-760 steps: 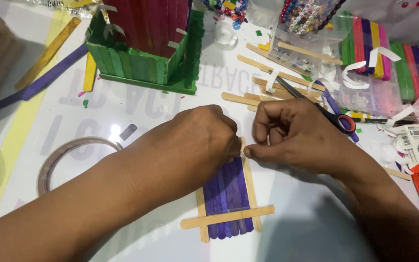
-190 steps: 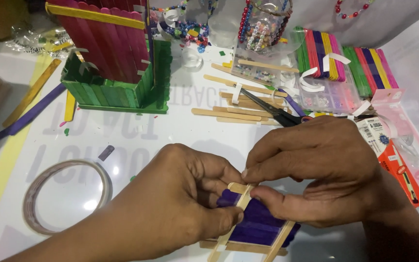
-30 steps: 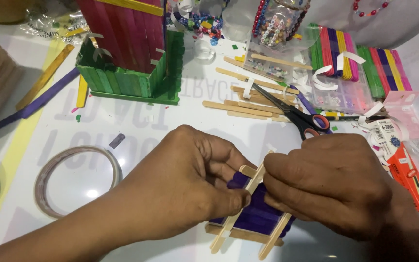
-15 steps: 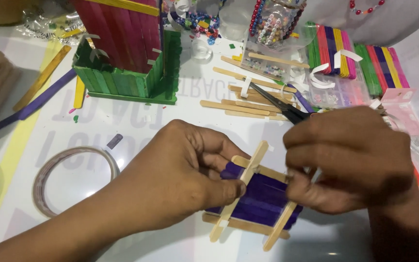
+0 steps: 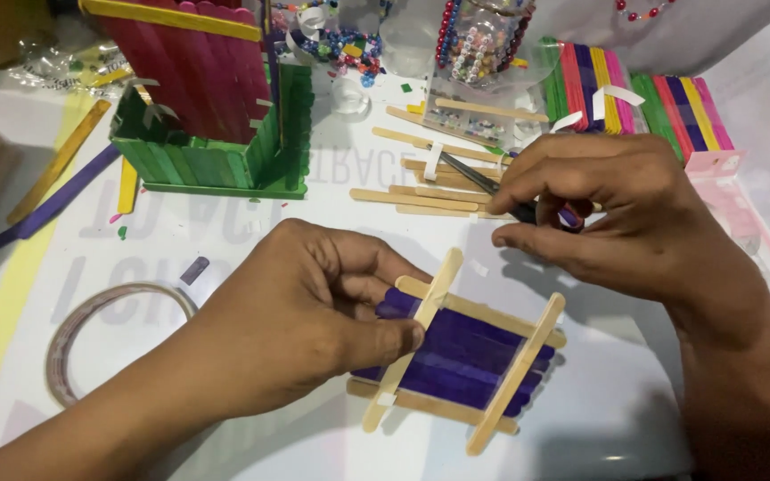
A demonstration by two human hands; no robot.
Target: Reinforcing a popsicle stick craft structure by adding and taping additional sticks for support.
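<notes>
Left hand [image 5: 300, 325] sits centre frame, fingers curled, thumb and forefinger pinched on the left end of the purple stick panel [image 5: 470, 356]. The panel lies flat on the white table [image 5: 599, 428], lower centre: a row of purple craft sticks, too tight to count, framed by four plain wooden sticks, two long ones crossing over the top at a slant and two running under the ends.

Right hand [image 5: 621, 214] is right of centre, just above the panel and not touching it, fingers partly closed around scissors [image 5: 492, 189]; black blades poke out to the left, a bit of purple handle shows between the fingers.

Upper left: one green stick box [image 5: 216, 160] with a red stick wall standing in it. Lower left: one tape roll [image 5: 104, 343] lying flat. Upper centre: loose plain sticks [image 5: 421, 198], about six, some under the scissors. Top centre: one clear bead jar [image 5: 483, 44] and a scatter of beads [image 5: 349, 49]. Upper right: two bundles of coloured sticks [image 5: 634, 93]. Far left: one purple stick [image 5: 55, 200] and one tan stick [image 5: 60, 160] lying loose.
</notes>
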